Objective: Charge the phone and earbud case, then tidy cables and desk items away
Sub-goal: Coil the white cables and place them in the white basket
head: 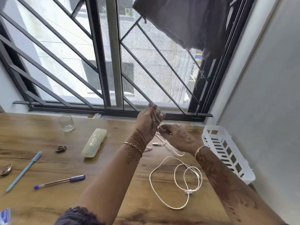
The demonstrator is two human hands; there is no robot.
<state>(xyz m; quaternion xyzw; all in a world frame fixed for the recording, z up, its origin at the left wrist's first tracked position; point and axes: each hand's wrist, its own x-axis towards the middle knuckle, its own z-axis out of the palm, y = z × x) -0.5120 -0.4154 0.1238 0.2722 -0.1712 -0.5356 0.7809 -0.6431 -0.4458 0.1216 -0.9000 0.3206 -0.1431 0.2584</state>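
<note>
My left hand is raised above the wooden desk near the window sill, with loops of a thin white cable wound round its fingers. Just to its right, my right hand pinches the same cable where it runs down to the desk. The loose part of that cable lies under both hands. A second white cable lies in open loops on the desk in front of my right forearm. No phone or earbud case is in view.
A white slotted plastic basket stands at the right against the wall. On the left lie a yellowish pencil case, a glass, a light blue pen, a purple-capped pen and two small ornaments.
</note>
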